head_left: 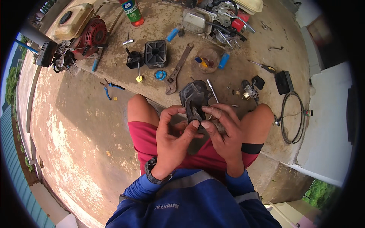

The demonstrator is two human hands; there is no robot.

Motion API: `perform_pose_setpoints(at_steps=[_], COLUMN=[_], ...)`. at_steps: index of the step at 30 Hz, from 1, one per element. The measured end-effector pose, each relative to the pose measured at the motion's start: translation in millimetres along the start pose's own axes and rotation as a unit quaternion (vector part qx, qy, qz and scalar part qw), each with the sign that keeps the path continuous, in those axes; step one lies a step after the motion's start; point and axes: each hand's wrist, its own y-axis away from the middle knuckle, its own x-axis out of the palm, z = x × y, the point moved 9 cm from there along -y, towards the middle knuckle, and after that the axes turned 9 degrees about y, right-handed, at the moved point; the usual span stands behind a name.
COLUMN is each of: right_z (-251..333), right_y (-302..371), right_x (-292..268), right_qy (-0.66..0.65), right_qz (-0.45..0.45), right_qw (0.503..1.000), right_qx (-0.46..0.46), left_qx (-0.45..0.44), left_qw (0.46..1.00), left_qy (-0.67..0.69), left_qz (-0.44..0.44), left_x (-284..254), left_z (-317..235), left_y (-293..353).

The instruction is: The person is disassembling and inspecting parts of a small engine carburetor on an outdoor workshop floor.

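Pinching a black part (193,93) from either side, my left hand (172,133) and right hand (228,133) nearly meet, a wrench (179,70) lying beyond.

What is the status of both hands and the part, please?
Left hand and right hand both holding near end of black part. Adjustable wrench beyond it, to the left. Metal rod close on right.

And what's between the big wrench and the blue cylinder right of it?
In the head view, a clear tub sits between the wrench and blue cylinder.
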Motion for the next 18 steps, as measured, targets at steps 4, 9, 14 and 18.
perform_pose_setpoints(at_steps=[4,9,14,18], right_z=[15,26,27,26], right_y=[-6,-3,-1,-1], right_x=[14,16,19,18], right_qy=[0.022,0.052,0.052,0.052], right_qz=[0.055,0.027,0.014,0.007], right_qw=[0.996,0.993,0.992,0.991], right_qx=[-0.064,-0.105,-0.118,-0.12], left_qx=[0.023,0.041,0.04,0.041], left_qw=[1.0,0.999,0.999,0.999], left_qy=[-0.002,-0.004,0.011,0.018], left_qz=[0.012,0.007,0.001,0.011], left_x=[0,-4,-5,-3], left_z=[-1,-4,-6,-5], left_y=[1,2,4,2])
